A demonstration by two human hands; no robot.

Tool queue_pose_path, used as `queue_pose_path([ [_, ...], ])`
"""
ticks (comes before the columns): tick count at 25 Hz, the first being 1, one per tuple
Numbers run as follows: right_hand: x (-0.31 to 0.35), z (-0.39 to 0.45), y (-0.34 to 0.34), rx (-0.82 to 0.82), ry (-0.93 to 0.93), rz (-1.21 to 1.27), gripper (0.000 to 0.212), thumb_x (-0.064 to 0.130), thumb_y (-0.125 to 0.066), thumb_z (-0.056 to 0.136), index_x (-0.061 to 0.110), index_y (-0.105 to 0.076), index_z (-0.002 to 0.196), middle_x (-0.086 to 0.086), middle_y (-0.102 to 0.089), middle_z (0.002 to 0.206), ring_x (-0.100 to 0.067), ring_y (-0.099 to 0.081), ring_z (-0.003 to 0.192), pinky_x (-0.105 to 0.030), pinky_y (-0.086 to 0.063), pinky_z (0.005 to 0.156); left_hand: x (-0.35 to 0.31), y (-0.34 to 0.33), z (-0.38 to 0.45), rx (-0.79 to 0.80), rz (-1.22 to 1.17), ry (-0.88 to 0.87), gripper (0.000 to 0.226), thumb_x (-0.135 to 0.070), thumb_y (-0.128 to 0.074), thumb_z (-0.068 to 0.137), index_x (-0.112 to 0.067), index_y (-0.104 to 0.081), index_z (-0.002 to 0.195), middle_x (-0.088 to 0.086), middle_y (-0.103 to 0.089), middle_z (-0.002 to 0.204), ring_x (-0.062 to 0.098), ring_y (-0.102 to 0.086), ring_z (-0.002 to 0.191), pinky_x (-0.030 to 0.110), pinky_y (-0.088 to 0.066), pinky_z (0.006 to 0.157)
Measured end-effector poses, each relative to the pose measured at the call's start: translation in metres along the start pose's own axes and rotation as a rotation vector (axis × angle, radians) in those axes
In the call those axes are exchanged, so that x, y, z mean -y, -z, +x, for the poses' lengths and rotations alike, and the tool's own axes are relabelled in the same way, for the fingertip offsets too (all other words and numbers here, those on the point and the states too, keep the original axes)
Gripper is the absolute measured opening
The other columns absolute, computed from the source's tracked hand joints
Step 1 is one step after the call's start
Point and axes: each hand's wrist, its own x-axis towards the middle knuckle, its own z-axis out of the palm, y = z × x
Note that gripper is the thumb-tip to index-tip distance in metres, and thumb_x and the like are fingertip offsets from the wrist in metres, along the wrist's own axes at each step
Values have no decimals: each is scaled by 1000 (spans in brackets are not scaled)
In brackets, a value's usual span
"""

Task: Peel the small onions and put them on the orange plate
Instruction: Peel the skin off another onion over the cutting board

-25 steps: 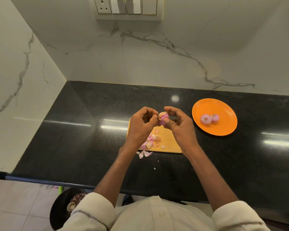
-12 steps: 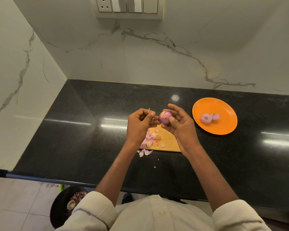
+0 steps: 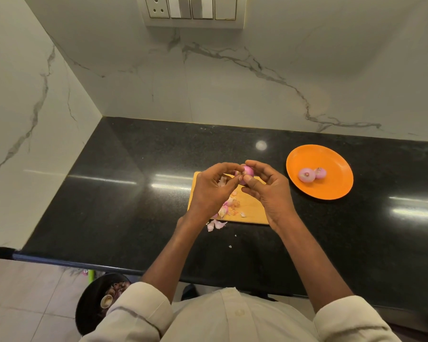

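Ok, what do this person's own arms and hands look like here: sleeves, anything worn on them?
Both hands are bare: the left hand and the right hand show no gloves, and I can see no rings, watch or bracelet. The forearms are uncovered. A pale cream, long-sleeved shirt has its sleeves rolled up into thick cuffs near the elbows, the left sleeve and the right sleeve alike. The shirt front carries a matching button.

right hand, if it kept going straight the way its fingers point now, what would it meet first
The right hand points its fingers left, so they would probably first meet the left hand, which pinches the same small pink onion above the wooden cutting board. Depth between the hands is unclear.
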Motion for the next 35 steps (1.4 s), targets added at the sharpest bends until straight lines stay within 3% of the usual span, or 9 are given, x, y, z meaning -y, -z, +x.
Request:
queue_pose_path([
  [5, 1, 3, 4, -15, 67, -148, 37, 5, -83, 86, 19, -77, 119, 4, -77, 116, -15, -72, 113, -35, -64, 86, -7, 4, 0, 36, -15, 14, 19, -14, -82, 95, -9, -73, 112, 2, -78, 94, 19, -78, 86, 36, -66, 81],
  [10, 4, 2, 3, -25, 108, -198, 37, 4, -86, 83, 17, -77, 117, 6, -78, 111, -3, -72, 105, -23, -62, 81, -5, 1, 2, 10, 35, 41, 18, -14, -79, 96, -10, -68, 110, 4, -75, 95, 21, -75, 85, 43, -66, 80],
  [17, 4, 3, 5, -33, 117, -209, 37, 5, -87, 82, 18, -78, 116, 10, -78, 108, -2, -72, 103, -31, -65, 84, -4, 7, 3, 49, 39, 29, 23, -17, -80, 96, -7, -71, 115, 4, -78, 103, 19, -78, 93, 40, -67, 86],
  [22, 0, 4, 7, -57, 103, -222, 35, 10, -89, 81, 22, -79, 113, 10, -79, 108, -8, -71, 109, -49, -61, 97, -4, -4, 3, -14, 24, 94, 14, -16, -80, 96, -7, -72, 103, 6, -78, 93, 21, -78, 85, 43, -67, 80],
  [27, 0, 3, 7, -37, 72, -86, 35, 6, -85, 83, 20, -78, 115, 6, -78, 114, -17, -72, 116, -51, -62, 98, -10, -10, 6, -82, 56, 109, 13, -17, -79, 95, -11, -68, 98, 0, -72, 83, 6, -67, 71, 25, -58, 67],
  [32, 3, 4, 5, -41, -3, 158, 43, 12, -85, 76, 20, -76, 118, -3, -75, 124, -25, -71, 122, -44, -62, 97, -10, -10, 5, -119, -129, 147, 16, -20, -74, 101, -9, -69, 112, 6, -75, 102, 21, -76, 93, 43, -66, 87],
  [35, 3, 4, 5, -55, -23, 179, 45, 14, -86, 73, 21, -76, 117, -6, -75, 124, -26, -71, 121, -42, -62, 95, -10, -8, 3, -84, -220, 176, 26, -19, -80, 97, -5, -69, 116, 7, -77, 107, 20, -78, 99, 36, -66, 88],
])
